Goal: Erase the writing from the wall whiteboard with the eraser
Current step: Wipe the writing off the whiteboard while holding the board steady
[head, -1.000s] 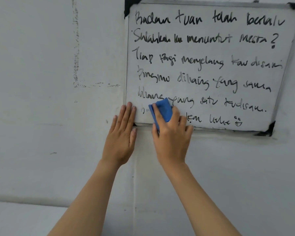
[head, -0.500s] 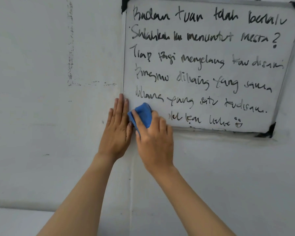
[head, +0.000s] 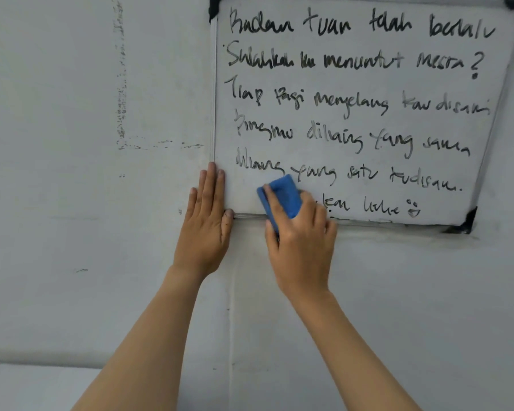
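Note:
A white wall whiteboard (head: 457, 93) with black corner caps hangs at the upper right, covered in several lines of black handwriting. Its bottom left patch is wiped blank. My right hand (head: 301, 244) grips a blue eraser (head: 282, 197) and presses it on the board's bottom line, hiding the start of that line. My left hand (head: 207, 223) lies flat, fingers together, over the board's lower left corner and the wall beside it.
The board hangs on a pale grey wall (head: 72, 203) with scuff marks (head: 122, 114) to its left. A vertical seam (head: 229, 321) runs down the wall below the board's left corner. A lighter ledge (head: 27, 384) shows at the bottom left.
My right hand slid the eraser left to the board's corner, then back right along the bottom line. The bottom left writing is wiped away. My left hand stayed pressed at the corner.

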